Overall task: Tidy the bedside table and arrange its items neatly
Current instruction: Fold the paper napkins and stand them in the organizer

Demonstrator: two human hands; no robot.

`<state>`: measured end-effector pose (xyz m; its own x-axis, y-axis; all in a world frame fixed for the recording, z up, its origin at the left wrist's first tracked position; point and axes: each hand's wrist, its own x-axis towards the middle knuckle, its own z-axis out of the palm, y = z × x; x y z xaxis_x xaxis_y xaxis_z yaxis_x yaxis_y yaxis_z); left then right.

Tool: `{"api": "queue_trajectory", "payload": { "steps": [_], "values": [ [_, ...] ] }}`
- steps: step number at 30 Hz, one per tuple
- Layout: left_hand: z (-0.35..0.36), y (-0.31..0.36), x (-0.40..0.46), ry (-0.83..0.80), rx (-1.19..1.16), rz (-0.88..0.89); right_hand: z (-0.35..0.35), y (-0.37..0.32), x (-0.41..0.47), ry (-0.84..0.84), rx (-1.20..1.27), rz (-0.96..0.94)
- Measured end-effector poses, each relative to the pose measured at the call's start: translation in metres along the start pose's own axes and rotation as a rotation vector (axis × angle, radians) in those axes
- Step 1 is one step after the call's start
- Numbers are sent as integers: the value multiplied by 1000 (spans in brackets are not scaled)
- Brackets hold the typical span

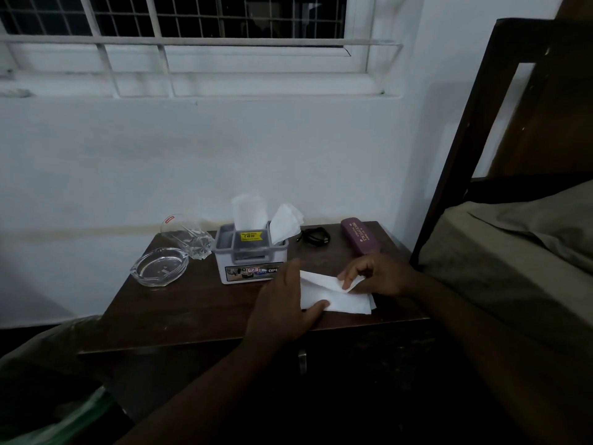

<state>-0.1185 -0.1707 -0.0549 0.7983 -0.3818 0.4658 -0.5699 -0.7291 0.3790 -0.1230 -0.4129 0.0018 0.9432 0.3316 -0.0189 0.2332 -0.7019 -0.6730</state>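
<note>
Single head-worn wide-angle view, looking forward and down from in front of the bedside table (179,303). Table sits mid-frame, near; both forearms enter from the bottom edge. View faces a white wall (199,162) with a barred window (192,30) along the top. Bed frame (475,130) fills the right edge. No second view to compare.

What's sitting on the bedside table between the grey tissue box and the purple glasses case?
In the head view, a coiled black cable lies on the table between the tissue box and the glasses case, near the back edge, apart from both.
</note>
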Motion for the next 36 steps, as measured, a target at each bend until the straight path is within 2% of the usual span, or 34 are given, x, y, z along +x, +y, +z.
{"api": "queue_trajectory", "payload": {
  "steps": [6, 16, 26, 36],
  "values": [
    [1, -2, 0, 41, 46, 106, -3, -4, -3, -67, -15, 3],
    [0, -1, -1, 16, 68, 116, -3, -3, -3, -176, -86, 30],
    [6, -6, -2, 58, 63, 145, -5, -8, -4, -171, -94, 16],
    [5, -4, -3, 80, 118, 186, -5, -19, -2, -317, -179, 70]
  ]
}}
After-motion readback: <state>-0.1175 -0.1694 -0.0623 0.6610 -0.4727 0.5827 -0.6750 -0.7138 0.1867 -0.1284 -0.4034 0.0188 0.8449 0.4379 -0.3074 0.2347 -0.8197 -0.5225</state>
